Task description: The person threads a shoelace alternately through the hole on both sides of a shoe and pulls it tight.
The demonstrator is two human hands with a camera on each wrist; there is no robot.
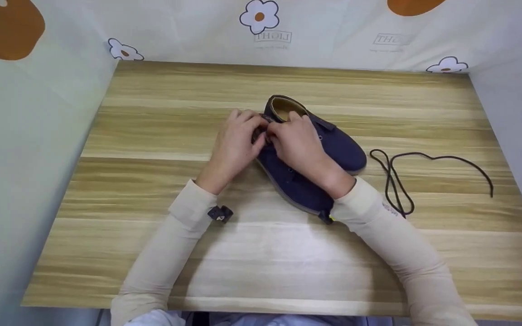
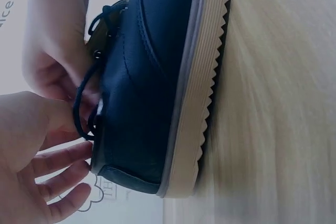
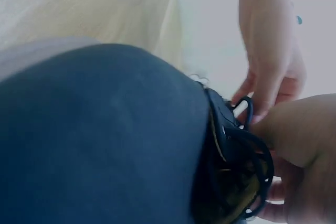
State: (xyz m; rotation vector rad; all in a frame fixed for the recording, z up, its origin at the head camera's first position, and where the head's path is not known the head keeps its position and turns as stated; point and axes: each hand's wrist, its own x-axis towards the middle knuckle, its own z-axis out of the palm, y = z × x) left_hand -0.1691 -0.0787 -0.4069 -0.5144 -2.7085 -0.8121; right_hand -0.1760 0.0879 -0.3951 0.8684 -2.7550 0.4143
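Observation:
Two navy lace-up shoes lie side by side, toes toward the right and near. The nearer shoe [image 1: 295,190] is under my hands; the farther shoe [image 1: 345,148] rests against it. At the nearer shoe's eyelets, my left hand [image 1: 237,141] pinches a dark shoelace [image 2: 79,103] between thumb and index finger, its other fingers spread. My right hand [image 1: 299,141] comes over the shoe from the right, fingers curled at the same lace. The right wrist view shows several lace loops [image 3: 266,156] hanging at the shoe's opening. The exact fingertip contact is partly hidden.
A loose dark shoelace [image 1: 394,181] lies looped on the wood-grain table [image 1: 152,190], right of the shoes, one end stretched rightward. A pale curtain [image 1: 333,36] with flower prints hangs behind the table and along its sides.

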